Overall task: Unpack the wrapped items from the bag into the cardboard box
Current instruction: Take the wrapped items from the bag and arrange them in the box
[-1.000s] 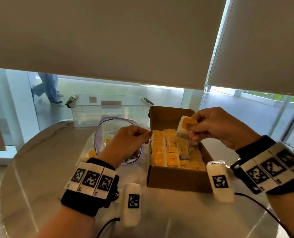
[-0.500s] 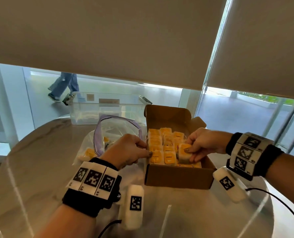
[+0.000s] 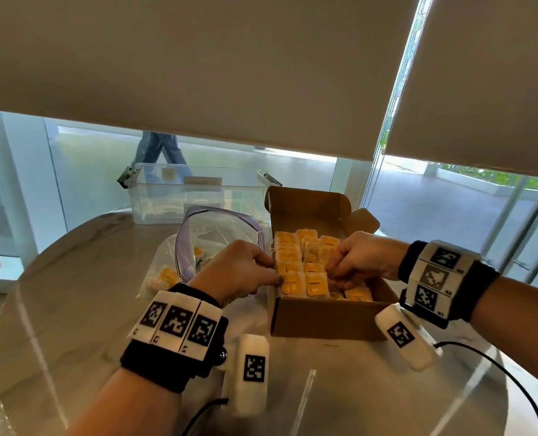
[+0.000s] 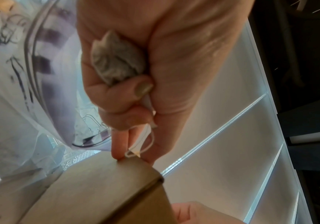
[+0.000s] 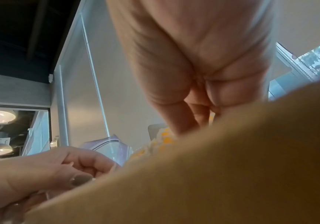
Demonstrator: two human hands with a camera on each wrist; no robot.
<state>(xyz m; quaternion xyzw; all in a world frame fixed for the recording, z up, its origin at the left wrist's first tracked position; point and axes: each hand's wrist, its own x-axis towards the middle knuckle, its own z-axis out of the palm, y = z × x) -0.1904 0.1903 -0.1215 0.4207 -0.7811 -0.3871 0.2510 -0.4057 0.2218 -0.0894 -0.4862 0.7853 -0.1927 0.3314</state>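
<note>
Wrapped items (image 3: 302, 275) are lining the cardboard box (image 3: 324, 319); I'm clenching one spare in my left hand (image 3: 239, 269) while my right hand (image 3: 360, 259) is probably pinching another into its row.

Black wristbands (image 3: 170, 372) with white tags

Both forearms reach forward, each wrist wrapped in a black band with white marker blocks. The left hand (image 3: 241, 269) is curled into a loose fist, its lower fingers closed round a small crumpled packet in the palm, forefinger (image 4: 119, 145) and thumb extended together. The right hand (image 3: 363, 258) is turned knuckles up, its fingers (image 5: 199, 115) bent downward and bunched close together.
</note>
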